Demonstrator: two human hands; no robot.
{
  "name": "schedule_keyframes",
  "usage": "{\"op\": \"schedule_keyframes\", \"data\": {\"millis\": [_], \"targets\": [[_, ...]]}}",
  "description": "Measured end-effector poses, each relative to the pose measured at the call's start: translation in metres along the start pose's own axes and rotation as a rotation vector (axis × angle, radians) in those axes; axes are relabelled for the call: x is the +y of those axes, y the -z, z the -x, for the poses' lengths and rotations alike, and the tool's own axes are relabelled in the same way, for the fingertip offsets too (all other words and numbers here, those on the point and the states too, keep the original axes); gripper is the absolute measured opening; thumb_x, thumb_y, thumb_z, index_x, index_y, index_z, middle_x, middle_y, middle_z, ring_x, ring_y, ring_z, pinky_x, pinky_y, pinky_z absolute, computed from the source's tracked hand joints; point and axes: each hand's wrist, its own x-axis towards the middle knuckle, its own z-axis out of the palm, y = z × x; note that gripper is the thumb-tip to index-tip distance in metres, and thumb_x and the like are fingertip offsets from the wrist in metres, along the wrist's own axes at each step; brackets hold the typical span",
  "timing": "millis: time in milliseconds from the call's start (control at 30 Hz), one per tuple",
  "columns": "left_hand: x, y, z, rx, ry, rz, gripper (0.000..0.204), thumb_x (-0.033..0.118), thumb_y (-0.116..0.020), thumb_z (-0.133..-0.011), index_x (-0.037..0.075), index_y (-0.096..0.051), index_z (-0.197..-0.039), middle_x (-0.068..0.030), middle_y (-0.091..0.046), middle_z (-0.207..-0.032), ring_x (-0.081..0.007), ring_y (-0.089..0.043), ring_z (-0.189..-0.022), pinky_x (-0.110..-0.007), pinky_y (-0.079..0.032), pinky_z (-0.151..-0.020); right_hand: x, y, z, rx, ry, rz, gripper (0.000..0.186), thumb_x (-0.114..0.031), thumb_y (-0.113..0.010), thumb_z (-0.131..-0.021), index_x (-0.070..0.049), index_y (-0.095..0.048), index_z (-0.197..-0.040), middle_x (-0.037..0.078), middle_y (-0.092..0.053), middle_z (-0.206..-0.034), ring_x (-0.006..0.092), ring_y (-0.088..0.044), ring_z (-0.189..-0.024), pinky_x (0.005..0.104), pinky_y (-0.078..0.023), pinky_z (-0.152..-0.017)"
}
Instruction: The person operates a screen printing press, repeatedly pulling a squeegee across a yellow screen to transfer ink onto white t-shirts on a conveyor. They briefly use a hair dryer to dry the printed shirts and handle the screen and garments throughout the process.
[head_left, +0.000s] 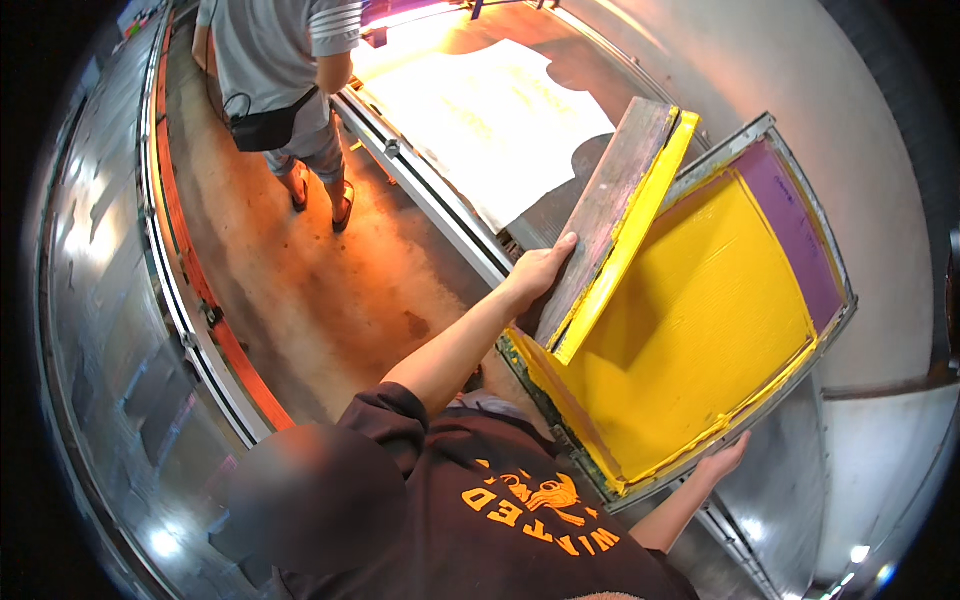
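Note:
My left hand (pixel 543 268) grips the near end of a squeegee, its thumb on the long worn wooden bar (pixel 610 215). Yellow ink coats the squeegee's blade (pixel 632 240) along one side. The squeegee sits slanted over a screen printing frame (pixel 850 310), overlapping its upper left part. Thick yellow ink (pixel 700 340) covers most of the mesh, with a purple strip (pixel 795 225) along the far right side. At the frame's near edge is my right hand (pixel 725 460), holding the rim from below; some of its fingers are hidden under it.
A brightly lit white sheet (pixel 490 130) lies on the table beyond the frame, beside a metal rail (pixel 420 180). At upper left, another person (pixel 285 70) stands in the aisle, wearing a black waist bag. A long table (pixel 110 330) with an orange-red rail (pixel 190 255) runs along the left.

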Motion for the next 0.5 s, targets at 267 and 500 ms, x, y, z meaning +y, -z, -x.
{"op": "schedule_keyframes", "data": {"millis": [267, 500], "targets": [[0.009, 0.013, -0.001, 0.052, 0.063, 0.023, 0.085, 0.079, -0.055, -0.09, 0.0, -0.077, -0.116, -0.0161, -0.073, -0.113, -0.0256, -0.068, -0.104, -0.038, -0.05, -0.096, 0.005, -0.013, -0.007, -0.025, 0.041, -0.042, 0.053, -0.03, -0.054, -0.106, 0.008, -0.051, -0.142, 0.017, -0.055, -0.146, 0.0291, -0.058, -0.126, 0.0409, -0.047, -0.107], [0.031, 0.013, -0.002, 0.061, 0.071, -0.05, 0.086, 0.077, -0.055, -0.091, -0.002, -0.075, -0.118, -0.0176, -0.073, -0.114, -0.0274, -0.068, -0.105, -0.037, -0.05, -0.097, -0.01, -0.03, 0.018, 0.04, 0.013, -0.015, 0.052, -0.032, -0.054, -0.106, 0.008, -0.054, -0.14, 0.016, -0.056, -0.143, 0.0281, -0.059, -0.123, 0.0399, -0.048, -0.106]]}}
